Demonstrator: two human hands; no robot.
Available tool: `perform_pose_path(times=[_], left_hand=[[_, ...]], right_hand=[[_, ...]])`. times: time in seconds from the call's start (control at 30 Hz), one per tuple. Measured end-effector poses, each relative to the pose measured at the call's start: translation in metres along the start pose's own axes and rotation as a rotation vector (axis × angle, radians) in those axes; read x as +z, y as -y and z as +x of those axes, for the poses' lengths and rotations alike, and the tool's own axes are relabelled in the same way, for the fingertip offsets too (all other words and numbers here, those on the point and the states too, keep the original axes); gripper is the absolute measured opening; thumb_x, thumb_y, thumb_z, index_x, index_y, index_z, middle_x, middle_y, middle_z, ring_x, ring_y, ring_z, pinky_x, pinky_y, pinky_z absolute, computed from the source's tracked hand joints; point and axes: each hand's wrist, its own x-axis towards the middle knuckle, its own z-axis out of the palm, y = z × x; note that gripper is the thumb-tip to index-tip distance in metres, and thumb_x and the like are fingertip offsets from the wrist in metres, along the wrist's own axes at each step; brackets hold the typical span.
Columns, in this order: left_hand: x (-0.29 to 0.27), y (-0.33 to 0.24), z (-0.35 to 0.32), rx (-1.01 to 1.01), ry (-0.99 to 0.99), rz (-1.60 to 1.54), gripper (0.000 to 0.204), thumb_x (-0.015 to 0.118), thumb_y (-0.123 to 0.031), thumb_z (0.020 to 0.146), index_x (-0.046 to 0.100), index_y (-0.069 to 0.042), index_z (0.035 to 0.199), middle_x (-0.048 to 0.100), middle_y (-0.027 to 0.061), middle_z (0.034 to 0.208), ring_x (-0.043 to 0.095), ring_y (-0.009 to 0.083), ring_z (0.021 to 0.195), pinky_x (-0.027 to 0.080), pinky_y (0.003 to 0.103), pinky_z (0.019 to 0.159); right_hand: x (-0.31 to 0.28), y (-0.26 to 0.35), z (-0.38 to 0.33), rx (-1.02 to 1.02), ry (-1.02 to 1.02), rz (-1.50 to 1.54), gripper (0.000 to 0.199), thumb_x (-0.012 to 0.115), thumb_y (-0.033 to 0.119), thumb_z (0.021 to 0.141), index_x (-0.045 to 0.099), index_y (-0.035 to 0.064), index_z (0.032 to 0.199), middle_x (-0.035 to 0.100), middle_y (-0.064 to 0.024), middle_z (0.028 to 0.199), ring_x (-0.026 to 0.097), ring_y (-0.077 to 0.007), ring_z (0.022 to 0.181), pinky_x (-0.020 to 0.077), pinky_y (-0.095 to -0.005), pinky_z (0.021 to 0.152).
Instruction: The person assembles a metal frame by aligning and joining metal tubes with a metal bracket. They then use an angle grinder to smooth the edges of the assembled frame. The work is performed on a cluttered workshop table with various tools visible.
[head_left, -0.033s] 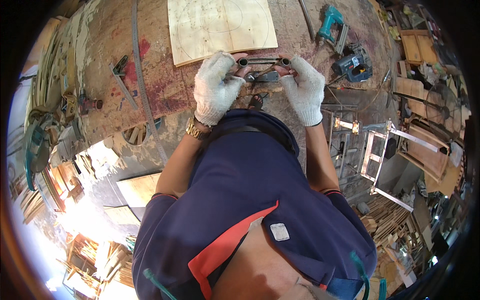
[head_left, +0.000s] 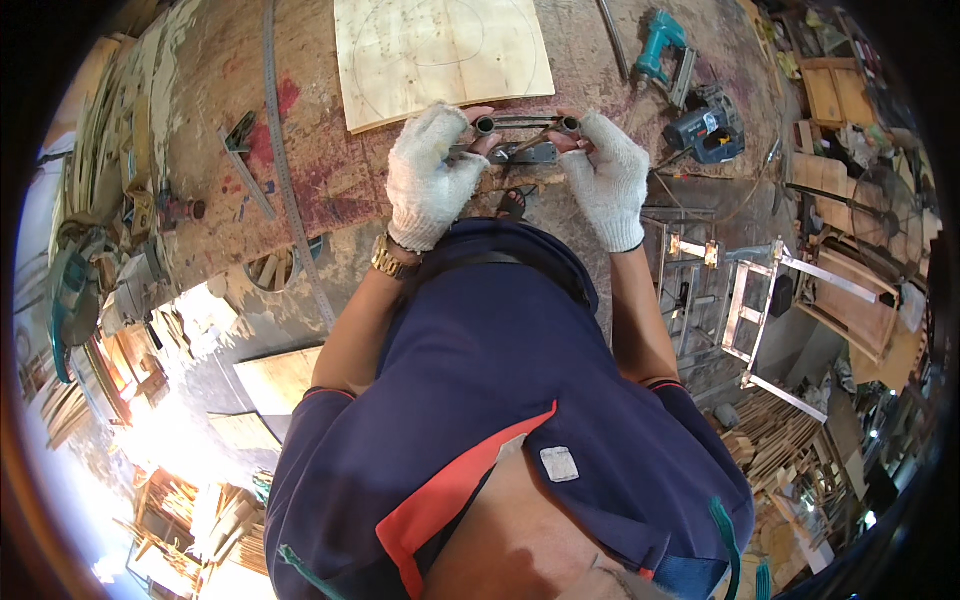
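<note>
At the near edge of the worn wooden bench [head_left: 350, 180], my left hand [head_left: 432, 180] and my right hand [head_left: 608, 180] both wear white knit gloves with bare fingertips. Between them they grip a dark metal piece [head_left: 487, 125] with a round, hollow-looking tube end at each side, joined by thin bars. The fingers of each hand close around one end. Just below the bars shows a flat grey metal block [head_left: 538, 154]; whether it belongs to the same piece I cannot tell. Beyond my hands lies a pale plywood sheet [head_left: 445, 65] with curved pencil lines.
A long metal ruler [head_left: 283, 150] and a small square [head_left: 245, 165] lie left on the bench. To the right are a teal nail gun [head_left: 660, 50], a jigsaw-like power tool [head_left: 705, 130] and a thin rod [head_left: 613, 38]. Metal frames [head_left: 750, 310] and wood scraps [head_left: 780, 440] stand lower right.
</note>
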Motion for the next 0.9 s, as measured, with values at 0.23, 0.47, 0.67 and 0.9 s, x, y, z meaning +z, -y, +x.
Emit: perform_pose_path(times=[0.23,0.47,0.67,0.9], left_hand=[[-0.003,0.008,-0.003,0.018,0.061,0.029,0.036,0.085,0.0,0.082,0.076,-0.006,0.116,0.07,0.0127,0.096,0.068,0.0251,0.083,0.054,0.034,0.073],[0.011,0.032,-0.002,-0.061,0.12,0.005,0.03,0.081,-0.005,0.081,0.074,-0.007,0.11,0.071,0.0116,0.098,0.066,0.0352,0.093,0.054,0.042,0.08],[0.02,0.047,-0.01,-0.107,0.162,0.069,0.029,0.082,-0.007,0.081,0.073,-0.007,0.109,0.072,0.0109,0.099,0.068,0.0345,0.093,0.055,0.04,0.08],[0.021,0.047,-0.012,-0.147,0.206,0.094,0.028,0.082,-0.006,0.081,0.073,-0.008,0.107,0.072,0.0095,0.097,0.069,0.0312,0.089,0.055,0.039,0.077]], right_hand=[[0.005,-0.004,-0.004,-0.006,-0.005,0.001,0.037,0.073,-0.004,0.083,0.076,0.0076,0.118,0.075,-0.0116,0.091,0.078,-0.0211,0.08,0.0572,-0.0333,0.068],[0.025,-0.033,-0.007,0.02,-0.005,0.052,0.029,0.079,0.007,0.085,0.078,0.0074,0.114,0.068,-0.0106,0.079,0.064,-0.0185,0.064,0.0506,-0.0311,0.061],[0.037,-0.047,-0.015,0.072,0.047,0.083,0.031,0.076,0.003,0.084,0.077,0.0061,0.115,0.071,-0.0121,0.083,0.071,-0.0185,0.07,0.0532,-0.0313,0.062],[0.046,-0.057,-0.022,0.114,0.093,0.053,0.027,0.077,0.009,0.087,0.076,0.0098,0.113,0.073,-0.0123,0.089,0.074,-0.0247,0.075,0.057,-0.0364,0.068]])
